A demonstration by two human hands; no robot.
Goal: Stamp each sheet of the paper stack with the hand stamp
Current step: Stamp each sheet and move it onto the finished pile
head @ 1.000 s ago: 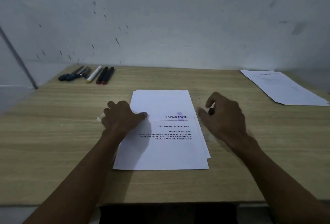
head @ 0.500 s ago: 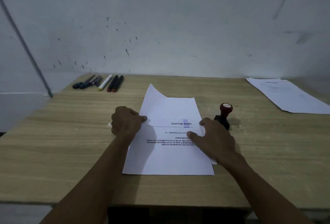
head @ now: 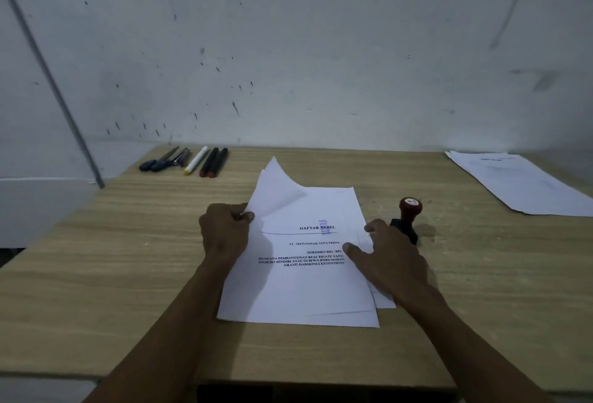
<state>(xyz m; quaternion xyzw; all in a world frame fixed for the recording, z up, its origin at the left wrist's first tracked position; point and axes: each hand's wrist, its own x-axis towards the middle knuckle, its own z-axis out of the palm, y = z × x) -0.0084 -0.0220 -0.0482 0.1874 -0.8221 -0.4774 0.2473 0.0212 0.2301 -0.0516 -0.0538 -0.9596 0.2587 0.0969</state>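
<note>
A wooden table with a light grain is set against a pale wall that is flecked with dark marks. Near the table's far left corner, a row of pens and markers is laid side by side: dark-handled tools at the left, then a white marker with a yellow end, then two dark markers with reddish ends. A thin grey rod is seen slanting across the wall down to the table's left edge.
</note>
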